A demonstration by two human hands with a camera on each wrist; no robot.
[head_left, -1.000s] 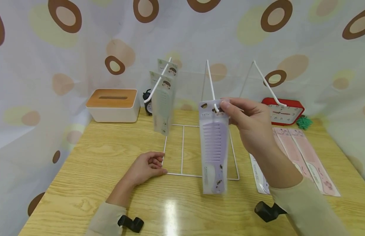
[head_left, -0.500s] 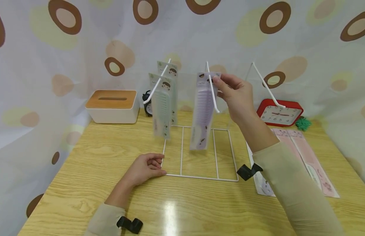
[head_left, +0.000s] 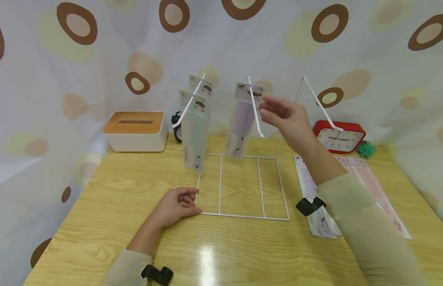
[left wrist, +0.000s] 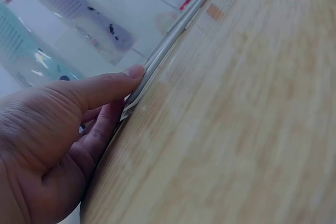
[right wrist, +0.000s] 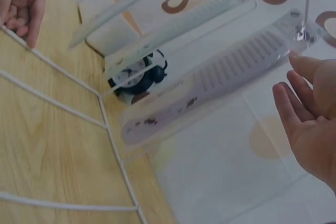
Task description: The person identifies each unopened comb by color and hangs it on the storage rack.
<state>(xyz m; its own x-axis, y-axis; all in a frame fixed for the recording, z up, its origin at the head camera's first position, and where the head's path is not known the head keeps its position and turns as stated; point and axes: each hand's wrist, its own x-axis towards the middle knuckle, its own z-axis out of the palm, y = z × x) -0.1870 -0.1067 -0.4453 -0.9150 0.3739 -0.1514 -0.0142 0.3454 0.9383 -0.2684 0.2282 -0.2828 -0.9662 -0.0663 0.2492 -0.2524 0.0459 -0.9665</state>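
Observation:
A packaged purple comb hangs from the middle prong of a white wire display rack. My right hand is just right of its card, with fingers loosely bent and holding nothing; the right wrist view shows the fingertips apart from the pack. Low at the front left corner, my left hand pinches the rack's base wire, the thumb lying along the rod in the left wrist view. Two packaged green combs hang one behind the other from the left prong. Nothing hangs from the right prong.
Right of the rack lie a packaged purple comb and pink ones, partly behind my right forearm. Along the back stand a tissue box, a small black alarm clock, a red clock and a green crinkled item.
The purple comb has slid back along the middle prong, away from me. My right hand has let go of it and drawn slightly right. My left hand stays at the rack corner.

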